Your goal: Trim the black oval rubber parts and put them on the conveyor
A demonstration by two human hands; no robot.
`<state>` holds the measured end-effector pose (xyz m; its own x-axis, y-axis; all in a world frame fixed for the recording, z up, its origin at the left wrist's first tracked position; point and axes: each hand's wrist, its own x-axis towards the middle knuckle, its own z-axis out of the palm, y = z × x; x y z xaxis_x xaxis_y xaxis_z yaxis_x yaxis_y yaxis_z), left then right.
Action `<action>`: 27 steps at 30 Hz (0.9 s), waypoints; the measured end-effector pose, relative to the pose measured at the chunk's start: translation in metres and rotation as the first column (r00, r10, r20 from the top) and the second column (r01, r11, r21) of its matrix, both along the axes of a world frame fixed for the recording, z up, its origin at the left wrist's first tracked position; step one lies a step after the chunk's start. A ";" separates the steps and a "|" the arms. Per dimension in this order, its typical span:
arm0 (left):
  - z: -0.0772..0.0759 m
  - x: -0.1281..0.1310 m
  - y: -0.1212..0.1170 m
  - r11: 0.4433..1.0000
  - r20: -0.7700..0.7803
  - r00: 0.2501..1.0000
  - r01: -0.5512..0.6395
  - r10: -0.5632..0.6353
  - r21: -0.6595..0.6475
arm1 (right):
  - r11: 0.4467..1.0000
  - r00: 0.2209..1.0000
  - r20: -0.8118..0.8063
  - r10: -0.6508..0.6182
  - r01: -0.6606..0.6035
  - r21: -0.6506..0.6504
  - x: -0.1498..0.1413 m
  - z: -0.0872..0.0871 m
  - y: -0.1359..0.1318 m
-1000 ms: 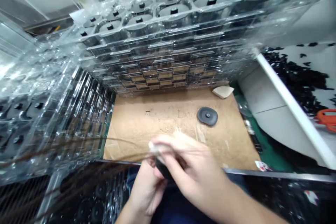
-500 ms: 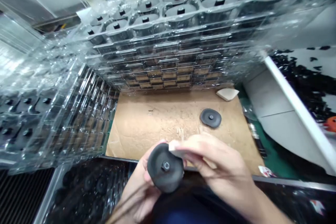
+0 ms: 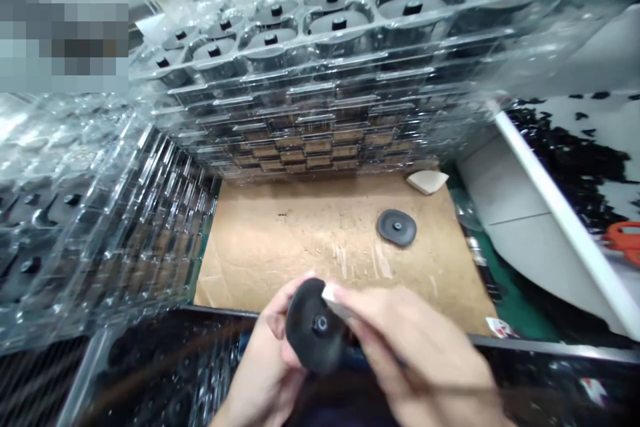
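A round black disc with a small hub in its middle is held up over the near edge of the work surface. My left hand grips it from below and behind, fingers curled round its rim. My right hand is closed on a thin pale tool whose tip rests at the disc's upper right edge. A second black disc lies flat on the brown cardboard mat, well beyond both hands.
Tall stacks of clear plastic trays loaded with black discs stand behind and to the left. A pale wedge-shaped piece lies at the mat's far right. A white bin with black scraps sits right. A dark tray lies lower left.
The disc, hidden behind my blurred hands a second ago, was turned face-up toward me. Since half a second ago the hands and disc have dropped slightly, the tool tip staying at the disc's edge.
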<state>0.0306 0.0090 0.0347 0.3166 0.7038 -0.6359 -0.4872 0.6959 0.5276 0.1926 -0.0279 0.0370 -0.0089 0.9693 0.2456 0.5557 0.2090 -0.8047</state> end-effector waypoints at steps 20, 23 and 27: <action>-0.009 -0.009 0.004 0.995 -0.015 0.995 -0.100 0.100 -0.011 | 0.970 0.985 -0.162 0.056 -0.092 -0.225 -0.002 -0.022 0.012; -0.011 -0.012 0.004 0.996 0.020 0.996 -0.087 0.087 -0.017 | 0.920 0.991 -0.135 -0.020 -0.035 -0.390 0.010 -0.054 0.004; -0.018 -0.012 0.004 0.997 0.052 0.995 -0.082 0.082 0.002 | 0.914 0.984 0.088 -0.153 0.175 -0.367 0.020 -0.096 0.001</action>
